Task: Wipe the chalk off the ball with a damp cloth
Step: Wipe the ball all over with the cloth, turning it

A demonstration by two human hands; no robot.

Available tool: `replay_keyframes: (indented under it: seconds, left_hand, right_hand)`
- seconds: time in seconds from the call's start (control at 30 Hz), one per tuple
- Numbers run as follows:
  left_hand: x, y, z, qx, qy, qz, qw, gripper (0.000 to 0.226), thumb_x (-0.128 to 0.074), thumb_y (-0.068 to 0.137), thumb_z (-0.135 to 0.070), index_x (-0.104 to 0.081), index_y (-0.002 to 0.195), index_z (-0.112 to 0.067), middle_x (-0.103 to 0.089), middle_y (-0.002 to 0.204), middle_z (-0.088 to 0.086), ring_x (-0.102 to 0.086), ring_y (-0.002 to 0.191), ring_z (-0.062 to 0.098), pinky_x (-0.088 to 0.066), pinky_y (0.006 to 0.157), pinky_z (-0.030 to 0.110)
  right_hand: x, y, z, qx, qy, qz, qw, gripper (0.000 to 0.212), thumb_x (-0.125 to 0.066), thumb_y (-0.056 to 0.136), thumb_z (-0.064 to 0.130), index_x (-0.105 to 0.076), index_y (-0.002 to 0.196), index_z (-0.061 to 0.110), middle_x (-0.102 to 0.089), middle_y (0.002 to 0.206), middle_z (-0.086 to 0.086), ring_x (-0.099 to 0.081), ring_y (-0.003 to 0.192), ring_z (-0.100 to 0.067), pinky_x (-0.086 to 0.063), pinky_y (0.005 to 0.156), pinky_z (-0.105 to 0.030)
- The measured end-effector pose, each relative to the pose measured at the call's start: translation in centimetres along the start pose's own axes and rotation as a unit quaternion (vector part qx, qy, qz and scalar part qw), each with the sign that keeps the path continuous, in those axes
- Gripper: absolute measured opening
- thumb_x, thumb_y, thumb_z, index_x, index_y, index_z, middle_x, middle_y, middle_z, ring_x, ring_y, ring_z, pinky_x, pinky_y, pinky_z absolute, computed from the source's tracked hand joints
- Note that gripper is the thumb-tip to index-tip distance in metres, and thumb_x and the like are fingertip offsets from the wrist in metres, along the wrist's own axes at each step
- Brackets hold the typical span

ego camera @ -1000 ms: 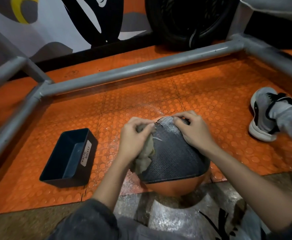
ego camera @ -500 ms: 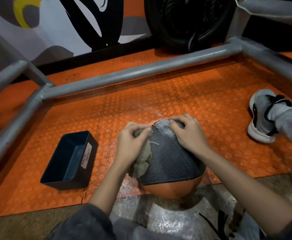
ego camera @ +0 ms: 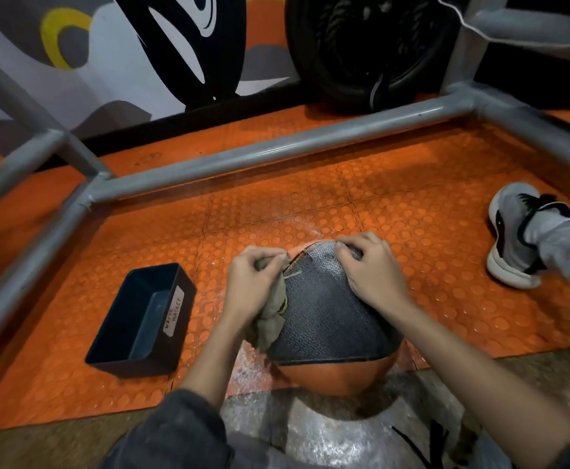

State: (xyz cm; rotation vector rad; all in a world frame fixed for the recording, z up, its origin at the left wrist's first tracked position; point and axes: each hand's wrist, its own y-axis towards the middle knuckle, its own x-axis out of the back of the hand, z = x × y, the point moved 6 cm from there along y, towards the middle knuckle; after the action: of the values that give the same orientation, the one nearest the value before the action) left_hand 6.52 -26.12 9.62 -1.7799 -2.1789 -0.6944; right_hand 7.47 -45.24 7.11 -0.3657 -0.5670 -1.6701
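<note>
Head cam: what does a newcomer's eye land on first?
The orange-and-black ball at centre, with the left hand gripping a crumpled cloth against its left side and the right hand holding its top. Next, the dark bin labelled waste basket, left of the ball on the orange studded floor, and a grey shoe at the right edge.

— From where does it look?
— From my head: one wide-angle view, facing forward and tipped down.
— How near?
— Close. My left hand (ego camera: 253,289) and right hand (ego camera: 375,275) on the ball (ego camera: 324,316) fill the lower middle; the orange floor mat (ego camera: 310,198) runs up to the painted wall (ego camera: 107,79).
</note>
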Motion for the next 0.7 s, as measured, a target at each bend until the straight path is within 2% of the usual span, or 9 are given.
replay_keyframes:
  seconds: [0.07, 0.13, 0.2, 0.27, 0.37, 0.47, 0.53, 0.6, 0.7]
  left_hand:
    - [-0.3, -0.7, -0.6, -0.014, -0.002, 0.006, 1.000, 0.025, -0.070, 0.082, -0.006, -0.067, 0.074, -0.029, -0.061, 0.084, -0.002, -0.058, 0.080, 0.001, -0.041, 0.077, 0.011]
    - [-1.0, -2.2, -1.9, -0.062, -0.003, 0.027, 0.998, 0.025, -0.072, 0.081, -0.008, -0.067, 0.076, -0.032, -0.062, 0.085, -0.003, -0.056, 0.081, -0.004, -0.040, 0.078, 0.008]
    - [-2.0, -4.0, -3.4, -0.128, 0.013, 0.058, 0.990, 0.018, -0.072, 0.079, -0.017, -0.068, 0.080, -0.035, -0.061, 0.086, -0.010, -0.057, 0.084, -0.002, -0.042, 0.080, 0.012]
    - [-2.5, -4.6, -3.8, -0.160, 0.027, 0.075, 0.984, 0.014, -0.070, 0.079, -0.022, -0.068, 0.084, -0.035, -0.060, 0.087, -0.014, -0.058, 0.086, 0.001, -0.043, 0.081, 0.015]
    - [-1.4, -2.8, -2.4, -0.113, 0.029, 0.047, 0.992, 0.021, -0.072, 0.081, -0.015, -0.068, 0.081, -0.035, -0.060, 0.085, -0.013, -0.056, 0.083, -0.001, -0.042, 0.080, 0.015]
    - [0.2, -0.5, -0.4, -0.019, 0.034, -0.019, 0.999, 0.019, -0.070, 0.082, -0.010, -0.069, 0.078, -0.029, -0.061, 0.083, -0.011, -0.058, 0.081, 0.001, -0.047, 0.081, 0.024]
    - [0.0, -0.8, -0.5, -0.011, 0.028, -0.026, 0.999, 0.022, -0.070, 0.082, -0.011, -0.068, 0.075, -0.031, -0.060, 0.083, -0.012, -0.057, 0.080, -0.004, -0.044, 0.079, 0.019]
    - [-0.9, -1.9, -1.7, -0.053, 0.027, -0.008, 0.998, 0.024, -0.071, 0.082, -0.012, -0.067, 0.075, -0.034, -0.060, 0.083, -0.013, -0.056, 0.080, -0.007, -0.041, 0.077, 0.012]
    - [-2.6, -4.4, -3.9, -0.160, 0.059, 0.027, 0.985, 0.005, -0.071, 0.080, -0.022, -0.073, 0.083, -0.026, -0.058, 0.083, -0.017, -0.056, 0.086, 0.000, -0.041, 0.082, 0.016]
  right_hand:
    - [0.1, 0.1, -0.1, -0.007, 0.008, -0.005, 1.000, 0.026, -0.051, 0.094, 0.032, -0.068, 0.112, 0.022, -0.057, 0.116, 0.005, -0.045, 0.112, -0.014, -0.036, 0.099, -0.038]
    - [0.3, 0.3, -0.5, -0.018, 0.017, -0.007, 1.000, 0.025, -0.052, 0.093, 0.031, -0.069, 0.109, 0.022, -0.059, 0.116, 0.005, -0.048, 0.114, -0.016, -0.037, 0.100, -0.040]
    - [0.5, 0.5, -0.7, -0.019, 0.026, -0.010, 0.999, 0.024, -0.054, 0.092, 0.030, -0.070, 0.107, 0.020, -0.060, 0.115, 0.003, -0.051, 0.114, -0.019, -0.038, 0.100, -0.042]
    - [0.5, 0.5, -0.7, -0.016, 0.030, -0.008, 0.999, 0.024, -0.054, 0.092, 0.030, -0.071, 0.107, 0.020, -0.060, 0.112, 0.003, -0.052, 0.112, -0.019, -0.039, 0.099, -0.041]
    - [0.3, 0.5, -0.5, -0.007, 0.030, -0.007, 0.999, 0.025, -0.054, 0.093, 0.031, -0.071, 0.107, 0.020, -0.060, 0.110, 0.004, -0.052, 0.111, -0.019, -0.039, 0.098, -0.040]
    - [0.2, 0.2, -0.2, -0.007, 0.021, -0.015, 1.000, 0.026, -0.053, 0.093, 0.032, -0.070, 0.109, 0.020, -0.060, 0.115, 0.003, -0.049, 0.113, -0.018, -0.037, 0.100, -0.040]
    - [0.2, 0.0, 0.0, -0.008, 0.015, -0.018, 1.000, 0.027, -0.052, 0.093, 0.031, -0.069, 0.111, 0.020, -0.059, 0.116, 0.003, -0.047, 0.114, -0.016, -0.036, 0.101, -0.041]
    - [0.3, 0.2, -0.2, -0.016, 0.021, -0.022, 0.999, 0.027, -0.052, 0.093, 0.029, -0.068, 0.112, 0.019, -0.059, 0.118, 0.002, -0.048, 0.116, -0.017, -0.036, 0.102, -0.041]
    - [0.5, 0.5, -0.7, -0.023, 0.027, -0.019, 0.999, 0.030, -0.054, 0.092, 0.029, -0.068, 0.114, 0.015, -0.060, 0.120, -0.002, -0.051, 0.117, -0.022, -0.038, 0.102, -0.040]
